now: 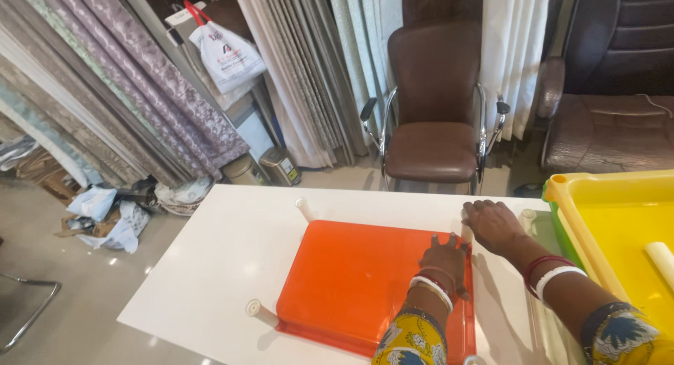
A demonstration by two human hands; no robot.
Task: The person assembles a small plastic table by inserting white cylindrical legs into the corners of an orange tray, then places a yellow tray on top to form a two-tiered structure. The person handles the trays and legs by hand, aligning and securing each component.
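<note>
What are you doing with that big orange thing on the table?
A person leans over a white table with both hands on an upside-down orange tray. The left hand lies flat on the tray's bottom near its far right corner. The right hand rests by that corner, fingers on the tabletop. White legs poke out from under the tray's corners. A yellow tray sits to the right, and a brown chair stands behind the table.

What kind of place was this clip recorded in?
Probably a curtain or furnishing-fabric shop: long hanging patterned curtain lengths line the wall, more pale pleated drapes hang behind a brown padded chrome-armed visitor chair, and a white counter-like table stands in front.
</note>
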